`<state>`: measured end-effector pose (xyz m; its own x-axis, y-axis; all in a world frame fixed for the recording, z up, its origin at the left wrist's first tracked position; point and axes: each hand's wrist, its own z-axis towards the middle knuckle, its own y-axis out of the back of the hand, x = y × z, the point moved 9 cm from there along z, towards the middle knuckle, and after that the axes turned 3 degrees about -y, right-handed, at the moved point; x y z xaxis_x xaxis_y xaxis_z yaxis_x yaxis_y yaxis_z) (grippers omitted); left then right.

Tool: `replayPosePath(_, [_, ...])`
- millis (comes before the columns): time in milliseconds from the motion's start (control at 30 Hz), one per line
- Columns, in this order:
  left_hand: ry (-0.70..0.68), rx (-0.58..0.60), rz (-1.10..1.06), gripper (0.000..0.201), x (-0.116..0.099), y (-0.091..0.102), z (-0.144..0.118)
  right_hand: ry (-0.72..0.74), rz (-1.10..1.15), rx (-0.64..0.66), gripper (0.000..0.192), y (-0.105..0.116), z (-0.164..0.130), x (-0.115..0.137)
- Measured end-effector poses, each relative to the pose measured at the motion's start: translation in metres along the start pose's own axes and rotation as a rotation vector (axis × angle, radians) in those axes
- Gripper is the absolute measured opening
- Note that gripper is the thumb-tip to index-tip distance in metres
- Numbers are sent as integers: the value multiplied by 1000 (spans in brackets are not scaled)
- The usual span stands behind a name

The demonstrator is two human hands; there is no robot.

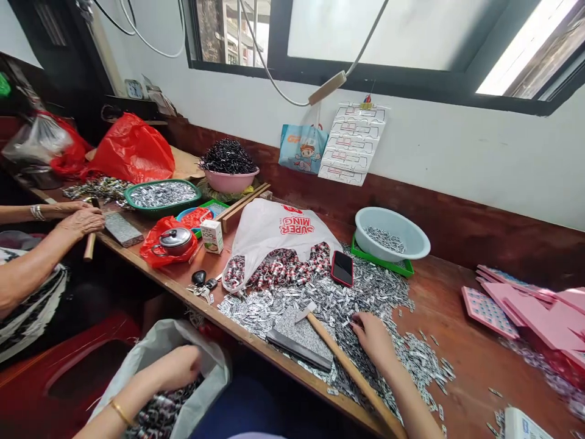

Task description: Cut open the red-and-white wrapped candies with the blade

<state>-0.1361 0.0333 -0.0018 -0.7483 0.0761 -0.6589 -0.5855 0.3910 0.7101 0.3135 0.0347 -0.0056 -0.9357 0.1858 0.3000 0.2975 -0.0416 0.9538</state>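
Observation:
My left hand (181, 367), a gold bangle on its wrist, is over the open mouth of a white sack (217, 360) holding dark, red and silver bundles (159, 414). Its fingers are curled and slightly blurred; what they hold, if anything, is hidden. My right hand (372, 338) reaches into a wide heap of small flat metal pieces (384, 292), thumb and forefinger pinched on a small metal piece (350, 324). Left of it a hammer (345, 363) with a wooden handle lies across a grey stone block (304, 332). A dark metal bar (299, 349) rests along the block's near side.
A white plastic bag (274, 225) lies over bundled pieces beside a phone (342, 268). Behind stand a pale blue basin (411, 235) and a pink basin (233, 180). Keys (203, 289) lie near the table edge. At left, a co-worker's hands (85, 219) hold a wooden-handled tool.

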Motion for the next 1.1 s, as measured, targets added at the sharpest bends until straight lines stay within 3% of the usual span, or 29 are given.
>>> replayPosePath(67, [-128, 94, 98, 17, -48, -11, 28, -6, -15, 16, 20, -3, 9, 7])
replayPosePath(200, [-192, -134, 173, 24, -126, 9, 114, -3, -34, 2, 12, 2, 14, 21])
replayPosePath(300, [-186, -266, 220, 22, -150, 19, 167, -5, -53, -24, 12, 9, 8, 26])
replayPosePath(367, [-185, -287, 237, 20, -154, 17, 187, -12, -59, -43, 12, 12, 1, 25])
replayPosePath(467, [-215, -288, 231, 14, -151, 13, 193, 8, -30, -86, 16, 15, -10, 19])
replayPosePath(600, [-284, -281, 157, 10, -145, 13, 181, 56, 106, -183, 24, 14, -14, 10])
replayPosePath(733, [-326, -313, 17, 34, -139, 23, 168, 49, 168, -241, 32, 12, -9, 6])
replayPosePath(800, [-348, -310, -166, 42, -132, 27, 164, 81, 173, -254, 33, 14, -9, 8])
replayPosePath(900, [-356, -260, -435, 35, -117, 26, 162, 120, 167, -251, 32, 16, -12, 9])
replayPosePath(1000, [-332, -274, -430, 28, -104, 24, 161, 46, 170, -200, 30, 11, -14, 0])
replayPosePath(1100, [-348, -298, -377, 25, -109, 24, 158, 8, 128, -232, 30, 16, -17, -3])
